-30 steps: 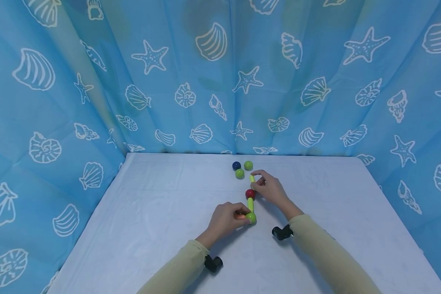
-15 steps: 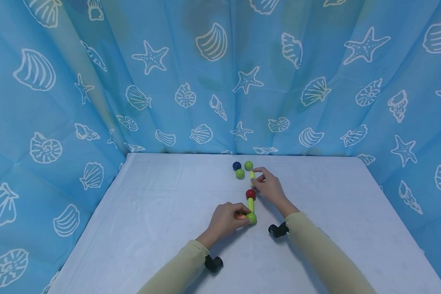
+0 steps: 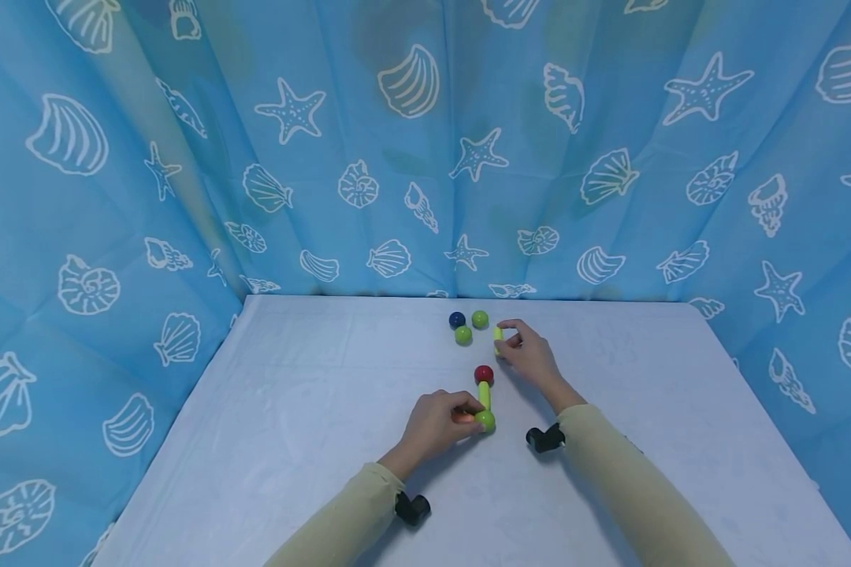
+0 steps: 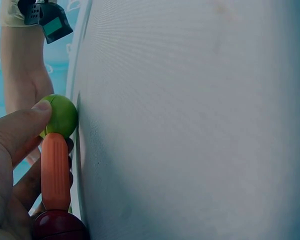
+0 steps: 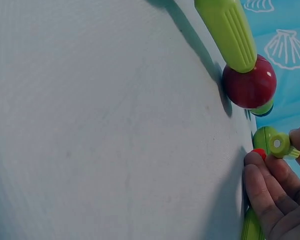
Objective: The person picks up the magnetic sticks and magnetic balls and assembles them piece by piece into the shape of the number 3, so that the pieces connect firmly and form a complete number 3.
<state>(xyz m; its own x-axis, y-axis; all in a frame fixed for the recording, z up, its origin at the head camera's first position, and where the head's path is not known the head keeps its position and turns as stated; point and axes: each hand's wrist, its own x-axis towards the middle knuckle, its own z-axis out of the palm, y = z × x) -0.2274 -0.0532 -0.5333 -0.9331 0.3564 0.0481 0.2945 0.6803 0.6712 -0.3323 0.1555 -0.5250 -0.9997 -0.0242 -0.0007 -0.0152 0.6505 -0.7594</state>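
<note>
Left hand (image 3: 436,421) pinches green ball (image 3: 485,424), likely bracing it — at its one o'clock, right hand (image 3: 529,358) pinches lime rod (image 3: 498,335).

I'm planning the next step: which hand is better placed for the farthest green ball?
Probably the right hand: it is much nearer the farthest green ball, though it pinches a green stick. The left hand holds another green ball.

White table (image 3: 312,378), balls and stick on top.
Blue ball (image 3: 457,320), two green balls (image 3: 480,319) near far edge; red ball (image 3: 484,375), green stick (image 3: 484,396), third green ball (image 3: 488,423) lined up mid-surface.
</note>
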